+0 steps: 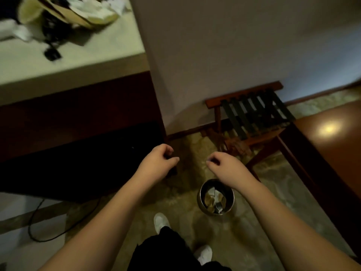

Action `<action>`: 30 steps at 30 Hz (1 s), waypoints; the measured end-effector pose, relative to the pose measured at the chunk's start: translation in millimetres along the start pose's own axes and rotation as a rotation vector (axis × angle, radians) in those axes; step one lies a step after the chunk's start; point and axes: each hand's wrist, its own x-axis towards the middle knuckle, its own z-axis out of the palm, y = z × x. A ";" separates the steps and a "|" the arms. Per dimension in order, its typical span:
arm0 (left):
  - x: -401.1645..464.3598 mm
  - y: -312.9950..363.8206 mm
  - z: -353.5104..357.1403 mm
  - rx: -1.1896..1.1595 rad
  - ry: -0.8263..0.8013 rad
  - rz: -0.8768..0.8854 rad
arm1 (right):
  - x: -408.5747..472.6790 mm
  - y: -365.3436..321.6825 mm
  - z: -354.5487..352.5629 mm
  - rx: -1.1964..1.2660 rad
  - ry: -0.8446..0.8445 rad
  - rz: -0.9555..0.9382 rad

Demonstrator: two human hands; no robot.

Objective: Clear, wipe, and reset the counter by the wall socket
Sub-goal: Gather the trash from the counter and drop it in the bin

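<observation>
A pale counter [82, 61] fills the upper left, above a dark wooden front. On it lie a cream paper bag [64, 12], crumpled white tissues [91, 6] and a black cable with a plug [51, 44]. My left hand [158, 163] and my right hand [224, 165] hang in mid-air over the floor, fingers loosely curled, holding nothing. A round metal bin [216, 196] with crumpled paper inside stands on the floor just below my right wrist.
A wooden luggage rack with dark straps [252, 116] stands against the wall on the right. A brown wooden table [332, 145] runs along the right edge. A black cord [37, 222] trails on the floor at the lower left. My white shoes [162, 220] are below.
</observation>
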 end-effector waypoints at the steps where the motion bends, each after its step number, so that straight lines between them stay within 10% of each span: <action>1: -4.0 1.7 -13.2 0.005 0.029 0.010 | 1.7 -12.7 -4.6 -0.024 -0.003 -0.039; 16: -29.6 -16.0 -185.2 -0.078 0.240 0.184 | 28.5 -179.9 -21.1 -0.139 0.058 -0.402; 30: 22.4 -5.4 -332.7 -0.015 0.542 0.468 | 117.0 -312.3 -83.1 -0.171 0.447 -0.526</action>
